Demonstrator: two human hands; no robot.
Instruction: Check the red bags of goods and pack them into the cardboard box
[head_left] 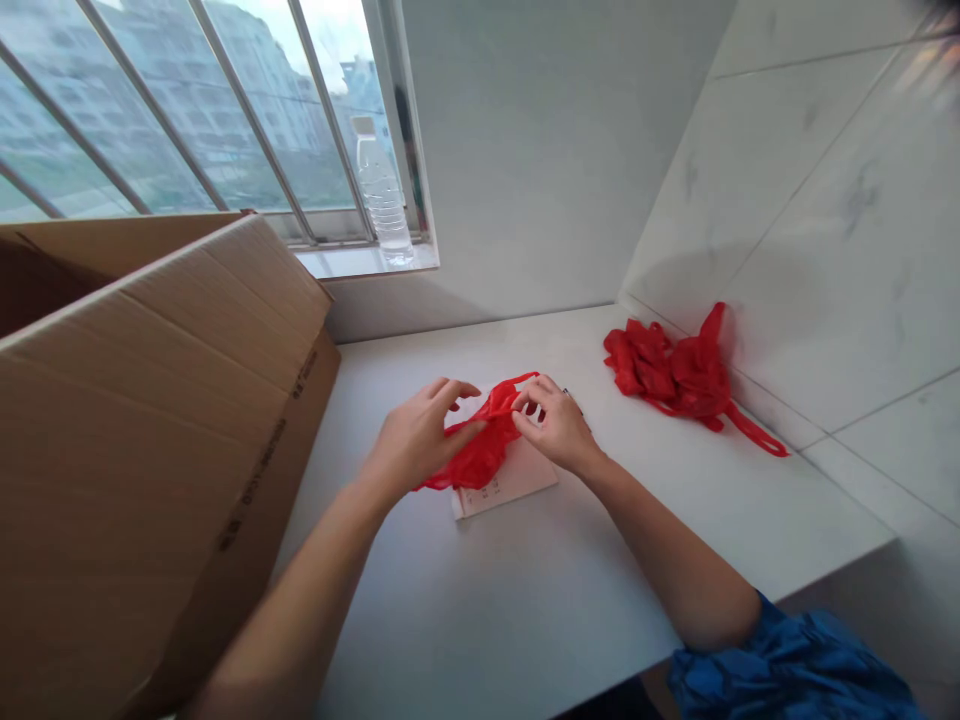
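Observation:
A thin red plastic bag (480,458) is bunched up between my two hands, above the middle of the white tabletop. My right hand (553,422) pinches its upper edge between thumb and fingertips. On the other side, my left hand (424,432) has its thumb and fingers apart, with the thumb against the bag; part of the bag is hidden behind this hand. Beneath the bag lies a flat pale pink box or book (517,482) with small dark print, partly covered by the bag and my right hand.
A large open cardboard box (165,400) fills the left side. More crumpled red plastic bags (675,375) lie at the right by the tiled wall (825,220). A clear water bottle (386,205) stands on the sill of the barred window. The white table's (450,620) front edge runs at lower right.

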